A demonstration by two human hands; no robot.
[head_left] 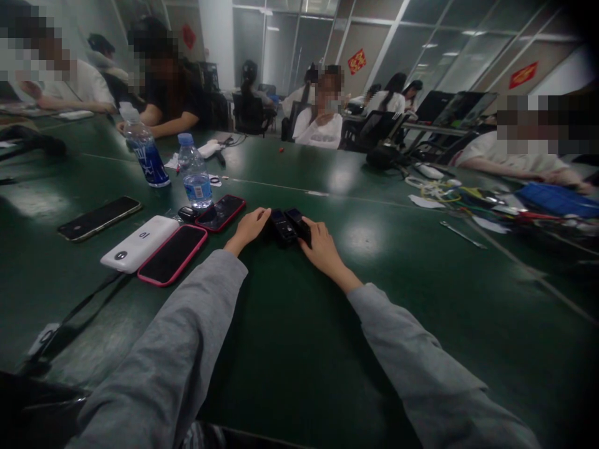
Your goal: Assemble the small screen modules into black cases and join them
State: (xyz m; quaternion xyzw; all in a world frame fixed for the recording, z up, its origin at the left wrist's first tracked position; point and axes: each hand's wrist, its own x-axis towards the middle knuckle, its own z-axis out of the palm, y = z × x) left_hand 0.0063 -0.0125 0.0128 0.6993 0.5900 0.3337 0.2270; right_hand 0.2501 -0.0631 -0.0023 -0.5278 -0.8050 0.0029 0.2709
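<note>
Two small black handheld devices with little screens lie side by side on the dark green table (pixel 299 349), close together and at a slight angle. My left hand (pixel 250 227) is curled with its fingers together at the upper left side of the left black device (pixel 283 227); its grip is partly hidden in shadow. My right hand (pixel 322 244) closes around the outer side of the right black device (pixel 297 223), thumb towards me. Both forearms, in grey sleeves, reach forward over the table.
Left of my hands lie a red-edged phone (pixel 221 212), a pink-cased phone (pixel 173 255), a white power bank (pixel 140 243) and a dark phone (pixel 100 218). Two bottles (pixel 195 171) stand behind. Tangled cables (pixel 449 190), a wrench (pixel 463 235) and a blue tray (pixel 555 198) lie right. Several people sit around.
</note>
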